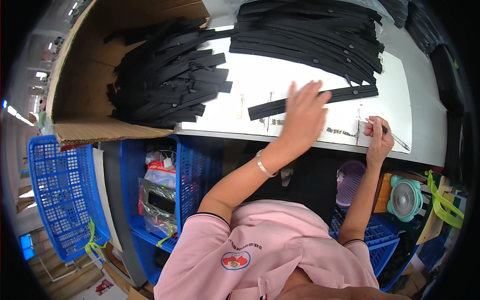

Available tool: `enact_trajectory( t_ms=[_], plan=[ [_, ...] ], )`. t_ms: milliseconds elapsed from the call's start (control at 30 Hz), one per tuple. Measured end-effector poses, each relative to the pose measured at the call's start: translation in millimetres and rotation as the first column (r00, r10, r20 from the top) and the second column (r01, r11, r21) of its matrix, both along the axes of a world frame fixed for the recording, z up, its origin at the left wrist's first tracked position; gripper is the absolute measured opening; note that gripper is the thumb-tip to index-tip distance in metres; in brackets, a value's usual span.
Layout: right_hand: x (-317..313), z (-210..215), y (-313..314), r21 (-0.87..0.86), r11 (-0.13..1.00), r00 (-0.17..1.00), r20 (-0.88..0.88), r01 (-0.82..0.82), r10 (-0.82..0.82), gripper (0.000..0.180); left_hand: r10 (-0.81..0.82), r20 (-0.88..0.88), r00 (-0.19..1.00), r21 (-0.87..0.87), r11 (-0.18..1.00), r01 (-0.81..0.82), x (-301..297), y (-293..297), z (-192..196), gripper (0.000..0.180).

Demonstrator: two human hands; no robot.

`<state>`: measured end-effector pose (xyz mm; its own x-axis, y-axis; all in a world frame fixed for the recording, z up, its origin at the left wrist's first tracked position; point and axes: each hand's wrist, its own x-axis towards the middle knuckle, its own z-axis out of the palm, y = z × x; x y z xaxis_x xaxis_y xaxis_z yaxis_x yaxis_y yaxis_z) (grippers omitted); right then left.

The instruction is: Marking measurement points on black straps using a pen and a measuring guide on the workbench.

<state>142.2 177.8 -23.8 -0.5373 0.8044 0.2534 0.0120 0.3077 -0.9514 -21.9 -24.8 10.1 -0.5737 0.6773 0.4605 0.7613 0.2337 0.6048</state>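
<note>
Left grip (302,112) (open) covers black strip (350,93)

Black strips (320,97), white table (260,75), blue crates (62,195).

White worktable (260,75): loose black strip (350,94), black strip stack (310,35), cardboard box (85,100) at left end.

Head camera looks steeply down, close over the white worktable (280,75).
</note>
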Motion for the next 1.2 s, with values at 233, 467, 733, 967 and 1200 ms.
enact_trajectory(
  t_ms=[233, 467, 733, 967, 1200],
  plan=[
    [-9, 23, -8, 0.104, 0.948, 0.944, 0.178, -0.300, 0.279, 0.022, 0.460, -0.237, 0.856, -0.138, 0.856, -0.498, -69, -141, -3, 0.049],
    [-70, 47, -46, 0.491, 0.674, 0.808, 0.514, -0.552, 0.288, 0.040, 0.586, -0.320, 0.744, -0.100, 0.760, -0.642, -108, -188, -13, 0.014],
    [-109, 25, -42, 0.634, 0.687, 0.894, 0.446, -0.356, 0.051, 0.039, 0.241, -0.216, 0.946, -0.133, 0.953, -0.273, -35, -101, -8, 0.024],
    [-50, 38, -104, 0.490, 0.818, 0.927, 0.352, -0.303, 0.132, 0.040, 0.011, -0.125, 0.992, -0.188, 0.982, -0.035, 8, -41, -19, 0.049],
    [-17, 18, -96, 0.675, 0.648, 0.904, 0.425, -0.352, 0.048, 0.053, -0.081, -0.052, 0.995, -0.192, 0.979, 0.070, 15, -49, -11, 0.062]
  ],
)
